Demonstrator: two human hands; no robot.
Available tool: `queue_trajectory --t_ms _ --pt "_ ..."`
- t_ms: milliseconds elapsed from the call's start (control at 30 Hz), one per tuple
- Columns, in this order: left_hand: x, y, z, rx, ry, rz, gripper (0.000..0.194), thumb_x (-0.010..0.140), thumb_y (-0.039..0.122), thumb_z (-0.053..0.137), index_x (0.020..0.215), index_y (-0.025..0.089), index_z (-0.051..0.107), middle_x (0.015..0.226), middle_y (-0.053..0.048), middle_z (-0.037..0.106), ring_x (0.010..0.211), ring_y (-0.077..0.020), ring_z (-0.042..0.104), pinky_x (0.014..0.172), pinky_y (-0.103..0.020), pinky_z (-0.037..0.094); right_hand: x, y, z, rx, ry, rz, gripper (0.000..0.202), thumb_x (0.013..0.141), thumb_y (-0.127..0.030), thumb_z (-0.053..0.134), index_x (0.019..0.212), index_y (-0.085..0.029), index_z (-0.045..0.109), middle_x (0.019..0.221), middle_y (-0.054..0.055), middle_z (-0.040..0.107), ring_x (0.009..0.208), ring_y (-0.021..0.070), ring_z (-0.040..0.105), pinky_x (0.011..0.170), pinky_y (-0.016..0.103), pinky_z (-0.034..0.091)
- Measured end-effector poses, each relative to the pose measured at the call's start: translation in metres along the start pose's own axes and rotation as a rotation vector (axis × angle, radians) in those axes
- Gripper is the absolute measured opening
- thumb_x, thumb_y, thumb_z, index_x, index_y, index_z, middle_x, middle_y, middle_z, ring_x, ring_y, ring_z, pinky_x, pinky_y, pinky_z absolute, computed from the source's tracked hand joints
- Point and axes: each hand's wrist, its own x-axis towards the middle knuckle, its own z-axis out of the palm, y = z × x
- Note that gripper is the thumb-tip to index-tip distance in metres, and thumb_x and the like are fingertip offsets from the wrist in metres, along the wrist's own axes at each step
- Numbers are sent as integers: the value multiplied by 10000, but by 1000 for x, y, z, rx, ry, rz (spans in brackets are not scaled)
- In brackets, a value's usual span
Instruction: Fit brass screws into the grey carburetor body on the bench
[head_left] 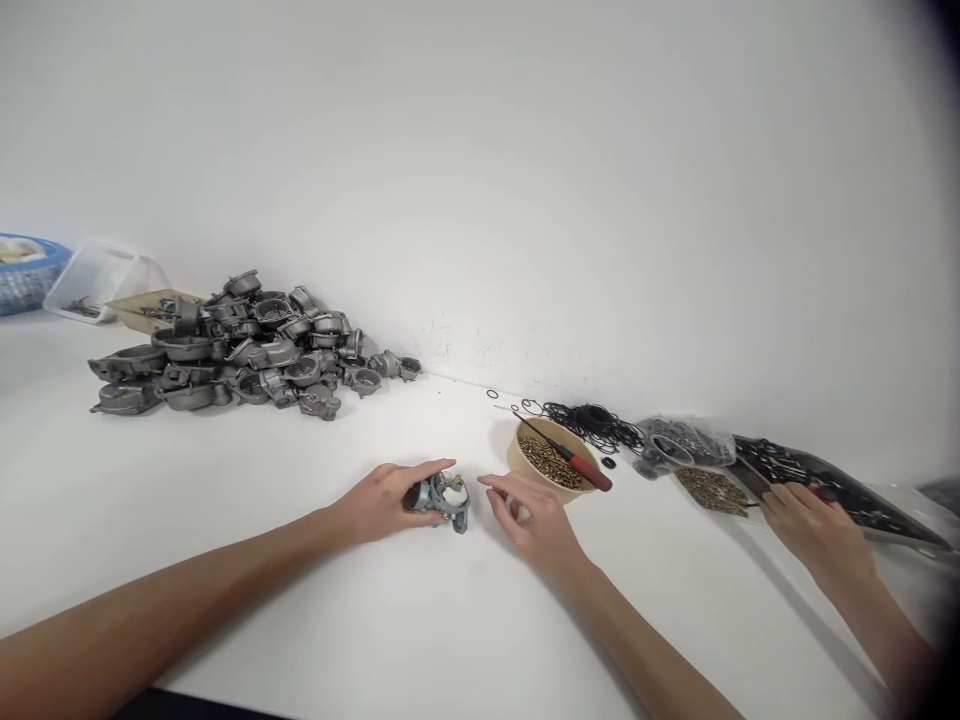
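My left hand (384, 500) grips a small grey metal casting (444, 497) with a white part in its middle, resting on the white table (300, 560). Just right of it, my right hand (529, 515) hovers with fingers curled, thumb and forefinger pinched together toward the casting; whether something tiny sits between them I cannot tell. Behind that hand stands a tan round bowl (551, 458) of small brass parts, with a red-handled pick (577, 463) laid across its rim.
A heap of grey castings (240, 350) lies at the back left, with clear and blue tubs (90, 280) beyond. Black rubber rings (596, 425), bags of parts (686, 445) and loose brass pieces (712, 490) lie at right, where another person's hand (814, 530) reaches.
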Motion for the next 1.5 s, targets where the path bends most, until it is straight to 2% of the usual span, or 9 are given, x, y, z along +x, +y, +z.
queue_trajectory --t_ms 167,333,533,633,733,900,1067,1333,1500 --pt "-3 -6 -3 10 -52 83 706 897 432 719 1535 316 441 1162 -39 733 862 -177 655 824 -270 489 28 -3 2 -56 44 -43 292 1001 -307 461 1064 -216 732 834 67 698 629 162 584 614 305 516" --pt "-7 -8 -14 1 -110 190 731 863 446 760 1522 356 456 1359 -43 671 1049 -223 681 921 -281 491 109 -16 18 -186 -87 -106 291 1007 -286 466 1177 -199 686 1088 108 703 875 195 681 660 285 552" --pt "-9 -5 -27 -29 -216 168 791 795 525 793 1505 410 464 1443 15 620 1053 -224 698 978 -301 481 217 -50 80 -398 -402 -269 422 971 -326 639 1365 -200 558 1377 112 576 1123 245 630 946 454 553" --pt "-9 -1 -32 -88 -242 215 703 826 540 761 1468 402 510 1466 34 598 1204 -244 646 1027 -304 453 248 -66 113 -466 -507 -294 448 978 -381 640 1370 -183 548 1362 116 581 1158 259 626 966 481 556" --pt "-10 2 -37 -121 -270 237 671 832 552 750 1444 381 536 1409 19 640 1161 -241 662 1002 -315 468 262 -77 134 -530 -549 -270 418 985 -383 632 1339 -169 568 1316 111 610 1133 251 641 953 473 566" --pt "-11 1 -40 -121 -290 234 723 812 546 766 1465 365 511 1402 0 642 1236 -269 622 1054 -352 455 263 -82 137 -610 -554 -202 384 988 -361 631 1315 -166 583 1306 107 616 1122 243 646 947 464 570" --pt "-12 -3 -38 -80 -298 177 902 796 658 732 1566 354 373 1555 -23 504 1400 -331 497 1171 -437 371 240 -74 105 -569 -575 -97 357 992 -363 624 1290 -170 599 1286 103 627 1100 231 652 936 448 575" --pt "-13 -2 -36 -54 -297 105 878 799 686 709 1557 399 372 1554 -43 501 1373 -357 505 1123 -481 402 153 -46 30 -286 -509 204 338 1022 -404 572 1258 -164 607 1108 73 683 879 161 686 780 343 609" --pt "-12 -3 -35 -83 -268 100 830 809 672 709 1530 371 429 1518 -48 539 1332 -331 539 1086 -434 430 104 -19 13 -188 -382 345 304 1036 -397 551 1186 -145 627 962 38 690 723 116 663 654 269 591"
